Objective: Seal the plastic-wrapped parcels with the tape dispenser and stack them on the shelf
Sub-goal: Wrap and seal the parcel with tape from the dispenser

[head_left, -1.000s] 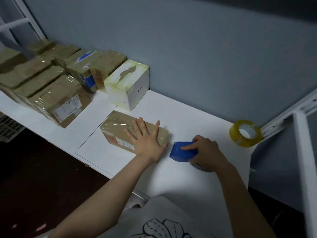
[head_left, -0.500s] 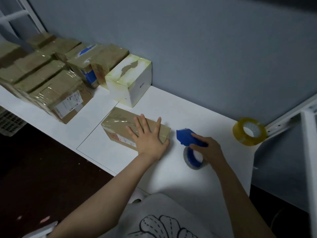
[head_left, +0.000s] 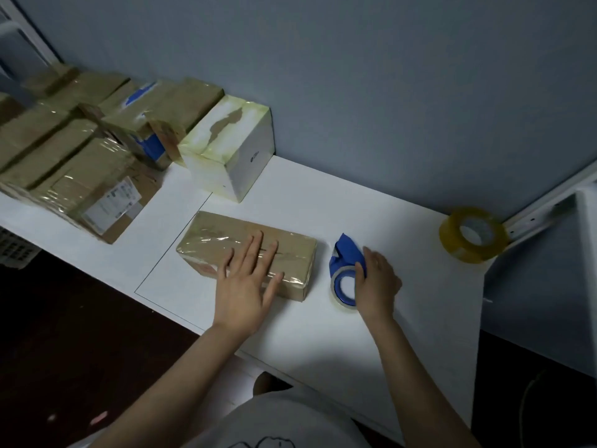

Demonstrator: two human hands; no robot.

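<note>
A brown parcel (head_left: 213, 237) wrapped in clear plastic lies on the white shelf board (head_left: 323, 337) in front of me. My left hand (head_left: 247, 286) presses flat on its right half, fingers straight and spread. To the parcel's right, a short gap away, the blue tape dispenser (head_left: 344, 253) stands on the board with its tape roll toward me. My right hand (head_left: 378, 282) holds the dispenser from the right side, thumb and fingers curled round its body. The dispenser does not touch the parcel.
A white box (head_left: 232, 150) streaked with yellowed tape stands behind the parcel against the grey wall. Several wrapped parcels (head_left: 80, 163) are stacked at the left. A yellowish tape roll (head_left: 473, 234) sits at the right by the white shelf frame (head_left: 549, 208).
My right hand turned the dispenser upright and drew it a little to the right, away from the parcel's end. My left hand stayed flat on the parcel.
</note>
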